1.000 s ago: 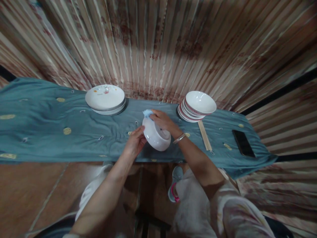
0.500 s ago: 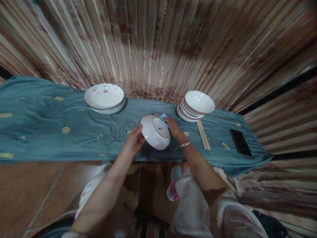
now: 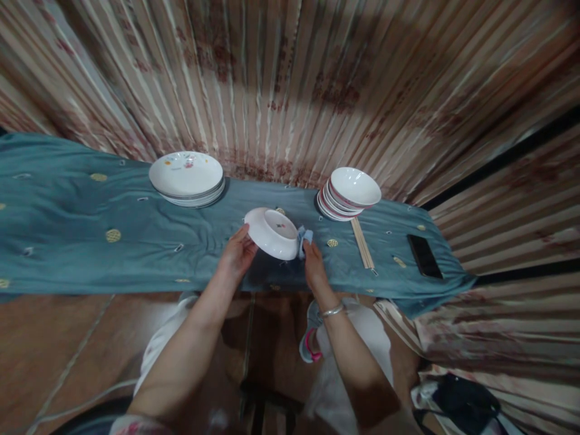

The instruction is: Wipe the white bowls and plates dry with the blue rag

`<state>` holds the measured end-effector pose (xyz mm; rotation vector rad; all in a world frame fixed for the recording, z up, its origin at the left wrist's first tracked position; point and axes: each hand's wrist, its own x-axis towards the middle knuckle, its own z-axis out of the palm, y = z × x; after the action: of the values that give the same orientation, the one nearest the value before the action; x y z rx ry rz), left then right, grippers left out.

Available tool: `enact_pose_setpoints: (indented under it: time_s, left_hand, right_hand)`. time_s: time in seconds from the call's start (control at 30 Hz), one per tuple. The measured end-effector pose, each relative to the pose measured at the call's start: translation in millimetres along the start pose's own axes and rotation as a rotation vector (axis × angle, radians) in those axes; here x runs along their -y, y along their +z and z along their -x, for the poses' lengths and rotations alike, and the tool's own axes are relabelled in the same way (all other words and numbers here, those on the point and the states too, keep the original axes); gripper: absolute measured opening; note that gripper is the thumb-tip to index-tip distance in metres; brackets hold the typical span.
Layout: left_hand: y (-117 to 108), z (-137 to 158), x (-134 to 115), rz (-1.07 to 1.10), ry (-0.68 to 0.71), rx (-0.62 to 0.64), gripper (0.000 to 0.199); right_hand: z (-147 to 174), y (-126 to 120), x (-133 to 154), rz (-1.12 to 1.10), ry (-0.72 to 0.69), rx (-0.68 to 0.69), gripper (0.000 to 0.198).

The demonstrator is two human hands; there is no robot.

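Observation:
A white plate (image 3: 272, 234) is held tilted above the cloth, its underside with a small printed mark turned up toward me. My left hand (image 3: 238, 251) grips its left rim, thumb on the near face. At the right rim, my right hand (image 3: 313, 261) is closed on a light blue cloth (image 3: 304, 240) that touches the plate's edge. A silver bangle is on my right wrist. Beyond, to the left, stands a stack of white plates (image 3: 186, 176) with a floral top one. Stacked white bowls (image 3: 356, 187) with red bands stand to the right.
Wooden chopsticks (image 3: 362, 244) lie just in front of the bowls. Farther right is a black phone (image 3: 425, 255). A blue-green patterned cloth (image 3: 136, 254) covers the narrow table. Pleated curtains (image 3: 254, 90) hang behind it and at the right.
My right hand has moved with the cloth from the plate's far upper edge down to its right rim. The plate has shifted slightly left in view and tilted a bit.

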<state>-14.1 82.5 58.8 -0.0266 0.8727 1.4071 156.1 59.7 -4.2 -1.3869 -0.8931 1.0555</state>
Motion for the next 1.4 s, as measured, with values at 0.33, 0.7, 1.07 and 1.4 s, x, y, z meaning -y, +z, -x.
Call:
enact_pose_setpoints:
  time_s: [0.33,0.7,1.07,1.4]
  left_hand:
    - [-3,-3,3,0.018,0.003,-0.008,0.021]
    - [-7,-4,6,-0.002,0.001,0.074,0.021]
    - [-10,-4,8,-0.084,-0.017,0.144,0.011]
    - [-14,-5,5,-0.001,-0.059,0.131,0.028]
  right_hand:
    - [68,27,-10,0.373,-0.211,-0.059,0.063]
    - [88,36,0,0.919,-0.697,0.071,0.058]
    - [58,42,27,1.024,-0.863,0.253,0.051]
    - [24,61,63,1.003,-0.817,0.458,0.05]
